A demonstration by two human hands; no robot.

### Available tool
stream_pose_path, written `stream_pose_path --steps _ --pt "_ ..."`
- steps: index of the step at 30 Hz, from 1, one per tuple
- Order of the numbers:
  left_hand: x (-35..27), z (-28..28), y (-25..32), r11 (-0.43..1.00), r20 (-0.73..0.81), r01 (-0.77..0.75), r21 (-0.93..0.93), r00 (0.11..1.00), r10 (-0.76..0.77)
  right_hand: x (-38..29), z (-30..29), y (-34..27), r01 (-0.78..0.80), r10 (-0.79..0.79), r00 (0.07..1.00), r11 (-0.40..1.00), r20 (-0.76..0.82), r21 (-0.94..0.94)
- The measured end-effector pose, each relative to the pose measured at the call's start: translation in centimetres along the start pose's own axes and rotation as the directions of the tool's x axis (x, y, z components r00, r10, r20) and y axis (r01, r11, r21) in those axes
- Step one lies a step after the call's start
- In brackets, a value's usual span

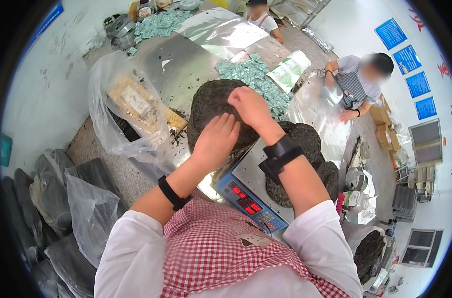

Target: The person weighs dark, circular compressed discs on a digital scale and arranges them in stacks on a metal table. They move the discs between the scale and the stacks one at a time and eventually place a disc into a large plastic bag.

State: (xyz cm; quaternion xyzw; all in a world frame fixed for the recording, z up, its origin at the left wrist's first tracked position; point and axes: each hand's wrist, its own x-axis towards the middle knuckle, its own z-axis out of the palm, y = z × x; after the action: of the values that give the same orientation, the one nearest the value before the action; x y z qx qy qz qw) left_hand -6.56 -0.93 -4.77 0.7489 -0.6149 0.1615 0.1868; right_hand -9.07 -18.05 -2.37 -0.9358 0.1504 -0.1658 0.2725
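A large round cake of dark, pressed, crumbly material (211,100) lies in front of me, beside the blue electronic scale (254,203). My left hand (216,139) rests on the near side of the cake, palm down and fingers extended. Over its upper right part, my right hand (250,106) is bent with its fingertips drawn together; whether a bit of material is between them is hidden. More dark lumps (304,139) sit to the right, under and beyond my right forearm. The scale's red digits are lit, and part of its metal pan shows.
A clear plastic bag (133,145) lies around a wooden block (148,104) on the left. Green-white small packets (248,70) are heaped beyond the cake. One co-worker (356,82) stands at the right table side, another person (262,18) at the far end. Dark bagged slabs (92,178) stand lower left.
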Motion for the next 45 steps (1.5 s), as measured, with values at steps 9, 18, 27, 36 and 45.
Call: stream_pose_path --steps 9,18,27,36,45 --pt "0.0 0.9 -0.1 1.0 0.023 -0.018 0.025 1.0 0.018 -8.2 -6.0 4.1 -0.204 0.423 0.905 0.366 0.033 0.908" --pt "0.6 1.0 3.2 0.991 0.0 -0.065 0.114 0.998 0.066 -5.8 -3.1 2.2 -0.121 0.148 0.985 0.955 -0.083 0.271" --pt "-0.4 1.0 3.0 0.999 -0.088 -0.025 0.044 0.996 0.029 -4.5 -2.1 1.9 -0.193 0.214 0.976 0.927 -0.03 0.32" --pt "0.2 0.7 3.2 1.0 -0.041 -0.004 0.002 0.999 0.004 -4.0 -1.7 0.6 -0.341 0.318 0.932 0.611 0.173 0.715" --pt "0.1 0.3 1.5 1.0 -0.026 0.015 -0.027 1.0 -0.016 -10.6 -10.4 5.2 0.056 0.456 0.883 0.136 -0.112 0.989"
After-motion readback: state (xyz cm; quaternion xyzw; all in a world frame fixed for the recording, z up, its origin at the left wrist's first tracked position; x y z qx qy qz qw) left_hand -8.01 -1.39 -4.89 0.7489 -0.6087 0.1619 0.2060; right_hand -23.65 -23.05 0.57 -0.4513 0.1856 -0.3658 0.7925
